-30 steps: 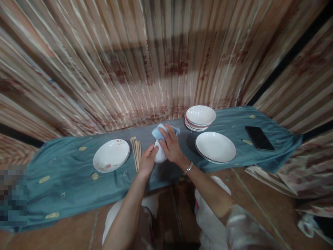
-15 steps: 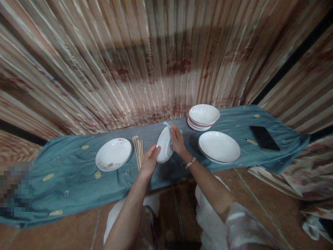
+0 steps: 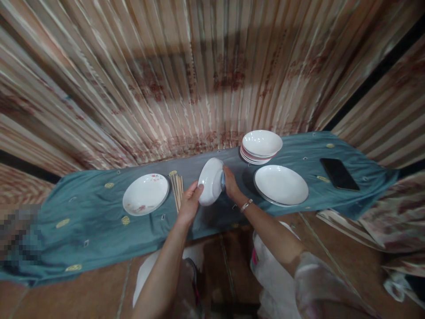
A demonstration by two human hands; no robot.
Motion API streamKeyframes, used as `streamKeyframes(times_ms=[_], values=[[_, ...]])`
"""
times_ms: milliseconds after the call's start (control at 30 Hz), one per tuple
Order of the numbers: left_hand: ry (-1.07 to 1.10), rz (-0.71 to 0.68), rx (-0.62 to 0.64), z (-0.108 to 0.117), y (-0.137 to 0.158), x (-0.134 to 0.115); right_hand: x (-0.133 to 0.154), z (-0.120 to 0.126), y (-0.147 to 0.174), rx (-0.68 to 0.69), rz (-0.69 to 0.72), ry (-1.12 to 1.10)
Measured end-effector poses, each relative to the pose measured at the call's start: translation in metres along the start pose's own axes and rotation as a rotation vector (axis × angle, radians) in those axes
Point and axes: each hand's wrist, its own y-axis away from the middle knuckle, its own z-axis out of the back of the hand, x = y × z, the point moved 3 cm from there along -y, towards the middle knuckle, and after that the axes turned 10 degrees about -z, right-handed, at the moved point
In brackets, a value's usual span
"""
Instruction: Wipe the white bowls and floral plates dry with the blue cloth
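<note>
A white bowl (image 3: 209,182) is held up on its side above the middle of the cloth-covered table. My left hand (image 3: 190,201) grips its left rim, thumb on the near face and fingers behind. My right hand (image 3: 231,184) is on the bowl's right side, pressing a light blue cloth (image 3: 223,178) against it; most of that cloth is hidden by the hand and bowl. Left of the bowl lies a bundle of wooden chopsticks (image 3: 177,190). Farther left is a flower-patterned white plate (image 3: 146,195), which seems to have another under it.
Stacked bowls (image 3: 261,146) with a pink band stand at the back right. In front of them is a small stack of white plates (image 3: 281,186). A black phone (image 3: 339,174) lies near the right end of the teal tablecloth (image 3: 102,226). Behind hangs a pleated curtain (image 3: 199,79).
My right hand and the blue cloth have moved from the bowl's upper rim down to its right side. The bowl has turned so more of its outside and foot shows.
</note>
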Motion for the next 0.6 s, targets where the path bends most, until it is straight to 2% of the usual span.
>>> streamKeyframes(times_ms=[133, 267, 600], values=[[0.0, 0.0, 0.0, 0.0, 0.001, 0.0, -0.001, 0.002, -0.001, 0.032, -0.005, -0.055], [-0.012, -0.01, 0.007, 0.001, 0.002, 0.0, 0.011, 0.006, -0.004, 0.025, 0.014, -0.066], [-0.143, -0.05, 0.048, 0.013, 0.002, 0.01, 0.059, 0.023, 0.0, -0.028, 0.308, 0.125]])
